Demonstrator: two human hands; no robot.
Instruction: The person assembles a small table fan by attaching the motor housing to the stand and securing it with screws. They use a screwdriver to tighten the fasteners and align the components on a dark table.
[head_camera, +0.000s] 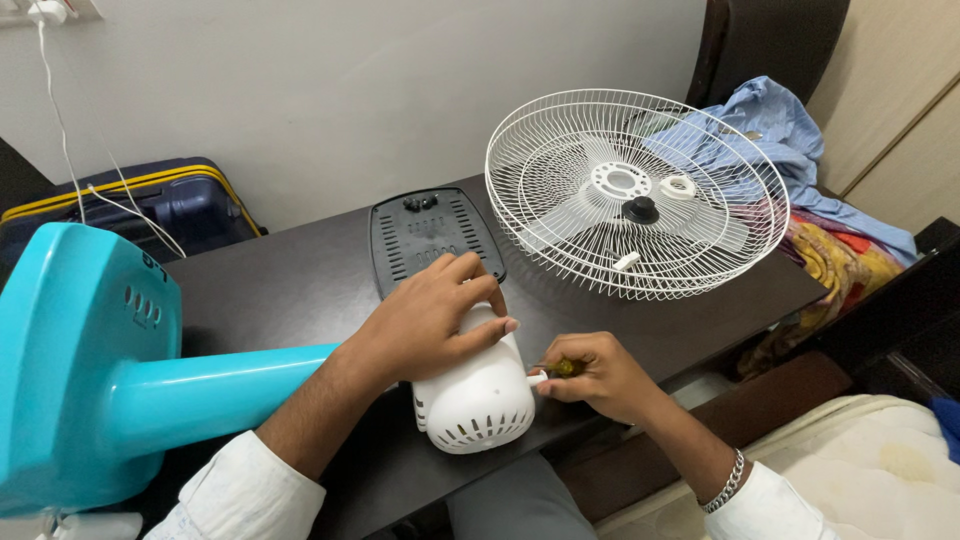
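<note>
On the dark table (300, 290), your hands work at a white fan motor housing (475, 400).
Your left hand (425, 315) clasps the housing from above, beside the turquoise fan stand (110, 370); your right hand (595, 375) is clenched round a yellow-handled screwdriver (562, 368) touching its side; a white wire fan guard (635, 190) and black vented cover (432, 235) lie behind.

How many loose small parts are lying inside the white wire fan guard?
3: a black knob near the guard's centre, a white ring right of it, a white piece towards the front. Others may be hidden.
</note>
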